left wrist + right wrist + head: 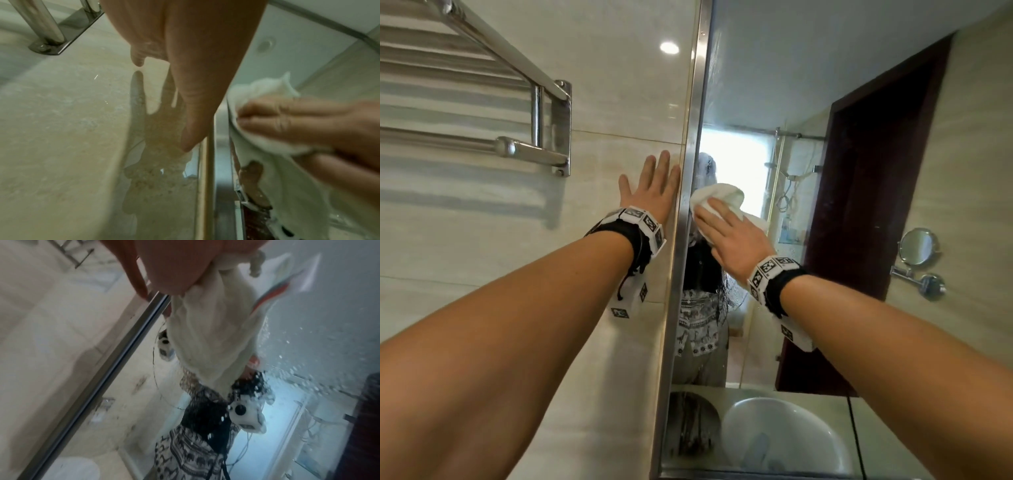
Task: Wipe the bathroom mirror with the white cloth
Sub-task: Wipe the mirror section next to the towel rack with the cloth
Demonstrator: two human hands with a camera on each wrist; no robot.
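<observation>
The bathroom mirror fills the right half of the head view, edged by a steel frame. My right hand lies on the bunched white cloth and presses it with straight fingers against the glass close to the left frame. In the right wrist view the cloth hangs down the glass from under the palm, with water droplets beside it. My left hand rests flat with spread fingers on the tiled wall just left of the frame, holding nothing; the left wrist view shows it next to the cloth.
A steel towel rack is fixed to the beige tiled wall at upper left. The mirror reflects a white basin, a dark door, a small round wall mirror and the person.
</observation>
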